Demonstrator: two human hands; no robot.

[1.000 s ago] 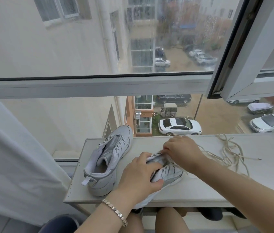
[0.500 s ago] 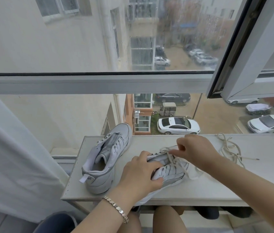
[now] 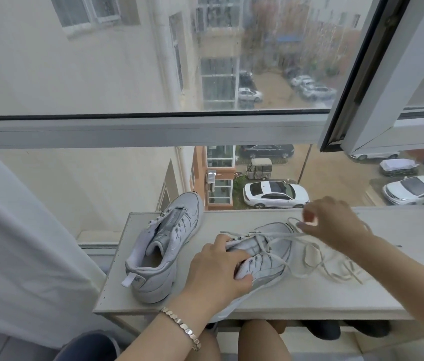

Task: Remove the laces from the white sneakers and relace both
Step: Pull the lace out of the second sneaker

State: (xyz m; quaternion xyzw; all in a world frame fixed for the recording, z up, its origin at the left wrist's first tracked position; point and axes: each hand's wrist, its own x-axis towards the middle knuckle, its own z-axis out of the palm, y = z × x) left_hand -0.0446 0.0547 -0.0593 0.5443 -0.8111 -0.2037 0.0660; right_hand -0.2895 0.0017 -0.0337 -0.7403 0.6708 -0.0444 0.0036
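Head camera, looking down at a window-side counter (image 3: 297, 298): the left grip (image 3: 218, 277) is curled over the collar and tongue of the near sneaker (image 3: 276, 267), thumb under its side, pinning it down so that it cannot slide while the lace (image 3: 281, 234) is worked. The right grip (image 3: 336, 225), up and to the right of the left one, pinches that lace between thumb and forefinger and draws a strand sideways out of the upper eyelets, with slack looping on the counter beneath it. Pulling across the shoe rather than up likely keeps the lace running cleanly through the holes.

Directly under and ahead of the left grip, the near sneaker lies tipped a little onto its side. Its long axis runs from the person outward and to the right, toe toward the right grip, heel end overhanging the counter's near edge.

Left of the left grip and apart from it, the second sneaker (image 3: 169, 243) stands upright. It shows no lace, and its toe points at the glass, which suggests removal is half done.
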